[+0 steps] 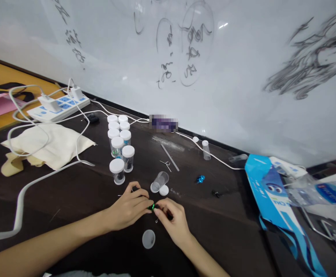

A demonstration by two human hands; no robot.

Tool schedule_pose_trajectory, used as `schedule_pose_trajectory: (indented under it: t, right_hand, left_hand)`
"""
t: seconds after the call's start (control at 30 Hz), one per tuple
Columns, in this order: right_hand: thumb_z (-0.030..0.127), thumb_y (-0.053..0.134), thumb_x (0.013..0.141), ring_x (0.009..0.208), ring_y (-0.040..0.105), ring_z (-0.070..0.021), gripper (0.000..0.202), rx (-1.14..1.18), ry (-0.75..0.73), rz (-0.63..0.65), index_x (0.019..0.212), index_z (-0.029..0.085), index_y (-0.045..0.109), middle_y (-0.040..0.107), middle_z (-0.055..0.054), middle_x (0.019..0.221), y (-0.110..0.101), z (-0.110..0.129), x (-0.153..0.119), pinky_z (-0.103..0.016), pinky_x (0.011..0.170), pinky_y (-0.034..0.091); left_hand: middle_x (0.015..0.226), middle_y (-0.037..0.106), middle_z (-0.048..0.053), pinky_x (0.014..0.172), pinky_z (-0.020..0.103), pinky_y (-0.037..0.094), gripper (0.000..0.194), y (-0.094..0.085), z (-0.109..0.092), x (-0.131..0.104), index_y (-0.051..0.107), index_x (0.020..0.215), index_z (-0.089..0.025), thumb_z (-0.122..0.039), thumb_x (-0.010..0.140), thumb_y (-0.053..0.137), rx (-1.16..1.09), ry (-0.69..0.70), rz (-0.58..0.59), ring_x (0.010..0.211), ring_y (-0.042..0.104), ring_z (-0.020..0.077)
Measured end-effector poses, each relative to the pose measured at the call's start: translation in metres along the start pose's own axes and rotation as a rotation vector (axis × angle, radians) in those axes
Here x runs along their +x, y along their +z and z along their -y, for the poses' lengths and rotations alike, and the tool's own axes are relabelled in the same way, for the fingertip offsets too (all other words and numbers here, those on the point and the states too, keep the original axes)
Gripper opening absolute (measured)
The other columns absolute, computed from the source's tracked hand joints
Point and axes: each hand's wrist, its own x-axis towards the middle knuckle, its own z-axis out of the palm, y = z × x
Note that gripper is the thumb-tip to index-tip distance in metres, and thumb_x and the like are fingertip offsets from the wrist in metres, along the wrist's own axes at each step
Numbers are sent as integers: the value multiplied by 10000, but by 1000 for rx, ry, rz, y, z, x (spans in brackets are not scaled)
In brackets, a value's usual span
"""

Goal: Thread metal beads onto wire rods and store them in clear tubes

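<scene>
My left hand (132, 206) is closed on a small shiny green-and-black piece (152, 207), its fingers covering most of it. My right hand (172, 219) pinches the right end of the same piece between thumb and fingers. Just below those fingertips shows a thin bit with a tiny ring end (156, 221). Beyond the hands a clear plastic jar (161, 179) lies on its side, a white lid (164, 190) touching it. Nearer me is a round translucent container (148, 239), seen from above.
Several white-lidded jars (117, 166) stand in rows at left. Tweezers-like thin tools (166, 165), a grey strip (170, 157), a blue piece (200, 179) and a black piece (215, 193) lie beyond. A power strip (60, 107), cloth pouch (49, 144) and blue bag (267, 188) flank the table.
</scene>
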Motion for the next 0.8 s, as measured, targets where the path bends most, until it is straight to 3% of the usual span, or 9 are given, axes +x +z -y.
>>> schedule_pose_trajectory:
  t: [0.2, 0.47, 0.8]
  right_hand:
    - [199, 633, 866, 585, 515, -121, 77, 9, -5, 5, 939, 201, 656, 603, 11, 745, 0, -1, 1, -240, 590, 430]
    - [210, 619, 887, 577, 522, -118, 56, 16, -9, 0, 856, 203, 665, 591, 21, 696, 0, -1, 1, -231, 565, 422]
    - [181, 653, 862, 588, 518, -120, 55, 34, -13, -5, 910, 206, 662, 610, 17, 736, 1, -2, 0, -233, 591, 428]
  left_hand:
    - [856, 733, 54, 897, 416, 324, 135, 1, 0, -1, 599, 1065, -129, -153, 957, 521, -2, -8, 4, 888, 614, 199]
    - [853, 735, 54, 904, 413, 342, 149, 2, 0, -2, 600, 1073, -131, -178, 966, 506, 15, -5, 11, 876, 618, 190]
    - [858, 735, 52, 896, 417, 309, 135, 2, 0, -1, 593, 1071, -132, -153, 955, 527, -4, -9, 10, 879, 614, 201]
